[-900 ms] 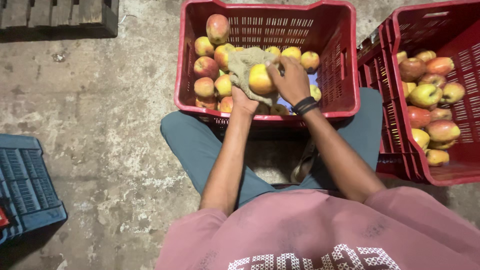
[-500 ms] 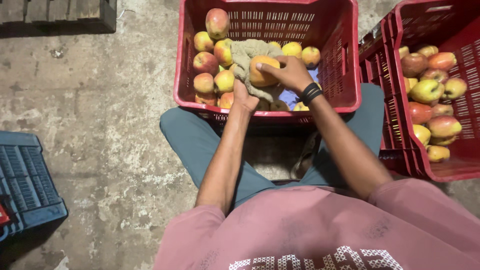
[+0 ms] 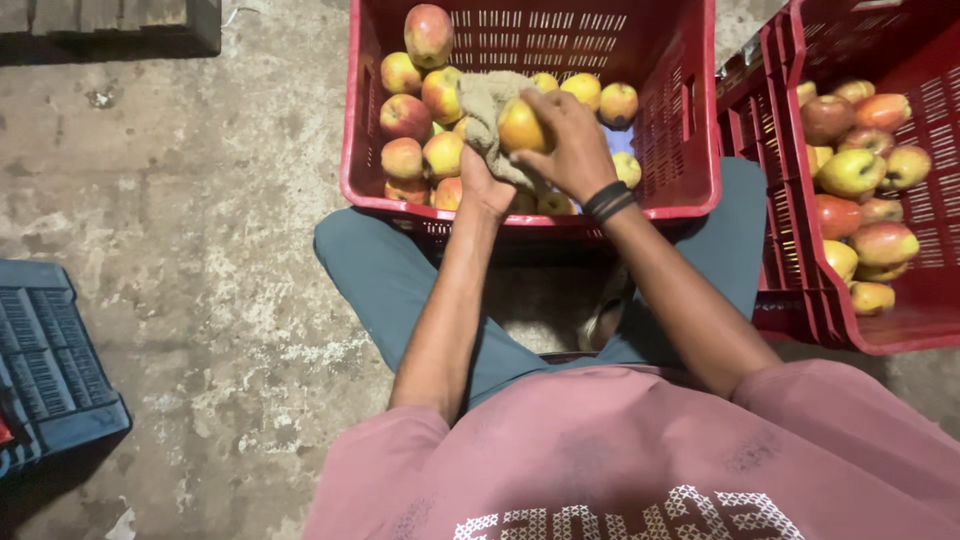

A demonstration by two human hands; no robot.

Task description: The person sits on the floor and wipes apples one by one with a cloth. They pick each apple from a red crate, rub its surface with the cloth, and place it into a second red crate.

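We hold one yellow-red apple (image 3: 522,127) in right hand (image 3: 568,150), fingers wrapped over it, above front red crate (image 3: 690,190). Left hand (image 3: 484,180) presses beige cloth (image 3: 488,105) against same apple. Judging progress: wiping under way; many apples lie in front crate, more in second red crate (image 3: 800,320) at right. Surface: stained concrete floor (image 3: 180,250); blue crate (image 3: 50,360) at left; dim light.

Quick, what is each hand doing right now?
Left hand: closed on the cloth, under the apple.
Right hand: closed around the apple, over the red crate.
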